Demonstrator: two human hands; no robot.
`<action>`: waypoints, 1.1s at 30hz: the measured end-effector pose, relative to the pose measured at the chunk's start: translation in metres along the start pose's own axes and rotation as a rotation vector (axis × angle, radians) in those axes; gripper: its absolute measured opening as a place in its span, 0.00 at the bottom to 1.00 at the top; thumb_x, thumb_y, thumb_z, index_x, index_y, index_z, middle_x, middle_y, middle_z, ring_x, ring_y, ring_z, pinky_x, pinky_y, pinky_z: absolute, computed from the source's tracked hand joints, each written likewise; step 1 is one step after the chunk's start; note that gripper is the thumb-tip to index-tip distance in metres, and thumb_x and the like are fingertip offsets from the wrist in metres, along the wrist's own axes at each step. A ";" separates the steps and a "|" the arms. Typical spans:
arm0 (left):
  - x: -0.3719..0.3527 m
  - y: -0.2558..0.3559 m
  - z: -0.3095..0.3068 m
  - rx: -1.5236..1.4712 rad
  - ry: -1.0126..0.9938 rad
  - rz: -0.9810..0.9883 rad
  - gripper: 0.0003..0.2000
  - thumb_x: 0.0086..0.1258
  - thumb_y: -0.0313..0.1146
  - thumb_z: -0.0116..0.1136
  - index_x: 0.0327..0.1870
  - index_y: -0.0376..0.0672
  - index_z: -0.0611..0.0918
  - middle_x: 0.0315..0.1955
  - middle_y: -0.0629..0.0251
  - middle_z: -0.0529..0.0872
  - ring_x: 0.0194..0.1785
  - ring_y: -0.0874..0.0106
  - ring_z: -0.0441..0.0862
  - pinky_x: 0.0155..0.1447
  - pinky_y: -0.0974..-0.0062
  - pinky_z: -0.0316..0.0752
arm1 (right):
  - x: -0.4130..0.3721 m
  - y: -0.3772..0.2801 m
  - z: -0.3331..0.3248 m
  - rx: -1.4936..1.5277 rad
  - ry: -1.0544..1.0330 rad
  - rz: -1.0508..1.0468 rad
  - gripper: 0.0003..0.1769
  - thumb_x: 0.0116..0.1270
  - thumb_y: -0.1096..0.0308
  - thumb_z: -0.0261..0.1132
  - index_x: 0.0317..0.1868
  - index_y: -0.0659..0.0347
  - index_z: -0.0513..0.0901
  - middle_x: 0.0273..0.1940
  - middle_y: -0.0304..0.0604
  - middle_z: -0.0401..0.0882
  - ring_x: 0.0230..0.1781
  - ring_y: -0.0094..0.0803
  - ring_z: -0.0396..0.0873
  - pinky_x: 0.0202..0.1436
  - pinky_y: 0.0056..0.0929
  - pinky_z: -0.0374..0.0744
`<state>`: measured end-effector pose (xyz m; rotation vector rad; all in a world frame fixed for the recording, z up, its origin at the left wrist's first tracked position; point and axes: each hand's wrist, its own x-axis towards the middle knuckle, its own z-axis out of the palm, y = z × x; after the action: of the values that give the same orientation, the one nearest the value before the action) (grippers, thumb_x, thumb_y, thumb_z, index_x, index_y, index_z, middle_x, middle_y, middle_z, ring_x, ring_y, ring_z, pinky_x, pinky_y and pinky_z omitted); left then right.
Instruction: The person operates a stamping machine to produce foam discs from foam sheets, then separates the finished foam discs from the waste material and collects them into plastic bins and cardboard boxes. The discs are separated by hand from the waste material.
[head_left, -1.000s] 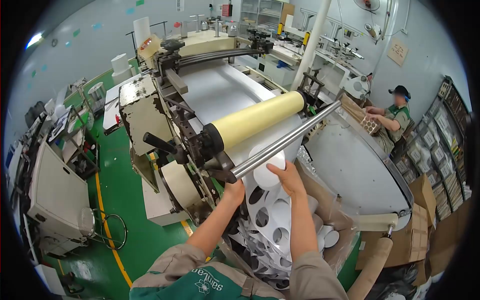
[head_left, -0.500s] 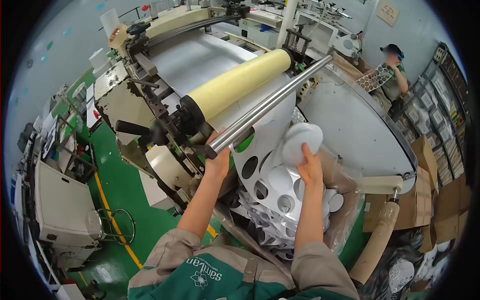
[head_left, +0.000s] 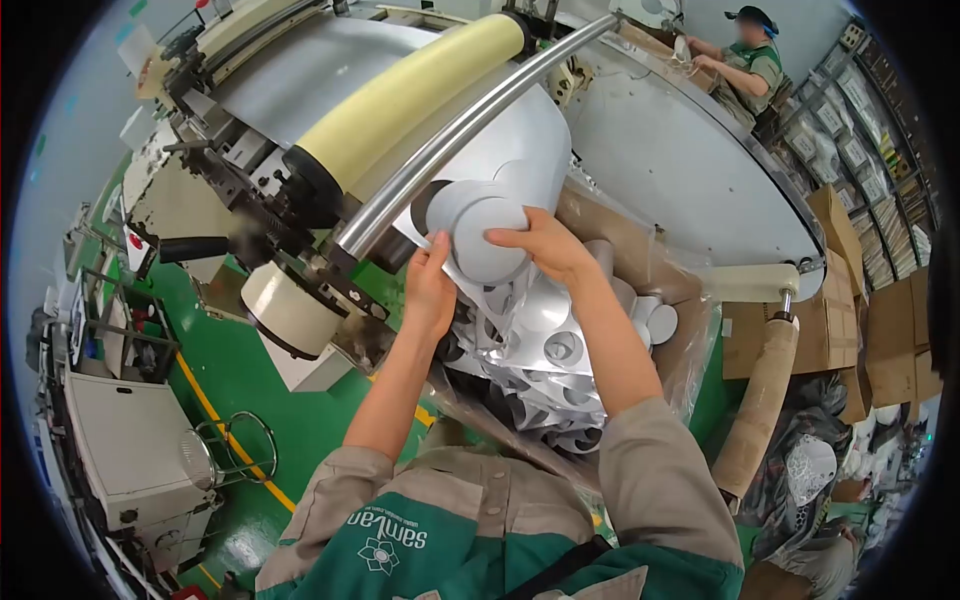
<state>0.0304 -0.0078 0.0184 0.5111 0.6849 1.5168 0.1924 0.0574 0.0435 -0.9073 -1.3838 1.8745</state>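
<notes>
Below the steel bar point(head_left: 475, 130), the left hand point(head_left: 430, 285) and right hand point(head_left: 548, 243) clamp fingers on opposite edges of the pale discs point(head_left: 490, 240), apparently to keep them together.

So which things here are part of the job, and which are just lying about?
Seemingly in the job:
white discs, between left hand and right hand
sheet
yellow roller
metal bar

Probably just about:
stool
cardboard boxes
white cabinet
</notes>
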 end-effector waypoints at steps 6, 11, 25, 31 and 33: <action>0.020 0.020 -0.014 0.033 0.081 0.145 0.22 0.71 0.36 0.43 0.61 0.30 0.61 0.60 0.51 0.65 0.65 0.62 0.62 0.67 0.65 0.61 | -0.053 0.049 -0.052 0.794 0.379 -0.238 0.15 0.61 0.68 0.62 0.48 0.61 0.75 0.46 0.40 0.77 0.50 0.32 0.73 0.55 0.35 0.72; 0.048 0.039 -0.028 -0.126 0.061 0.243 0.15 0.71 0.36 0.43 0.54 0.39 0.70 0.54 0.61 0.73 0.57 0.66 0.71 0.64 0.62 0.65 | -0.035 -0.003 -0.029 0.408 0.360 -0.266 0.22 0.60 0.70 0.64 0.53 0.66 0.70 0.50 0.44 0.74 0.50 0.33 0.73 0.55 0.33 0.71; -0.001 -0.024 -0.017 0.165 0.039 -0.001 0.13 0.70 0.38 0.48 0.47 0.38 0.74 0.45 0.67 0.79 0.47 0.78 0.75 0.51 0.75 0.70 | -0.003 -0.017 0.004 -0.070 0.171 -0.085 0.30 0.52 0.64 0.70 0.52 0.72 0.71 0.47 0.48 0.76 0.46 0.31 0.76 0.48 0.26 0.74; 0.001 -0.023 -0.023 0.286 -0.043 0.108 0.11 0.71 0.36 0.45 0.45 0.37 0.74 0.41 0.67 0.80 0.44 0.78 0.77 0.50 0.76 0.71 | -0.004 -0.026 0.017 -0.140 0.107 -0.177 0.32 0.49 0.64 0.72 0.52 0.73 0.71 0.45 0.49 0.77 0.45 0.32 0.76 0.49 0.27 0.74; 0.004 -0.015 -0.030 0.409 -0.141 0.104 0.14 0.72 0.36 0.44 0.51 0.37 0.72 0.44 0.66 0.79 0.47 0.78 0.75 0.52 0.76 0.70 | 0.007 -0.030 0.013 -0.053 -0.005 -0.101 0.32 0.48 0.64 0.72 0.52 0.73 0.72 0.45 0.49 0.77 0.45 0.32 0.76 0.49 0.29 0.74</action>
<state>0.0200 -0.0074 -0.0141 0.9665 0.8732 1.4233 0.1803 0.0640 0.0741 -0.8428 -1.4616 1.7736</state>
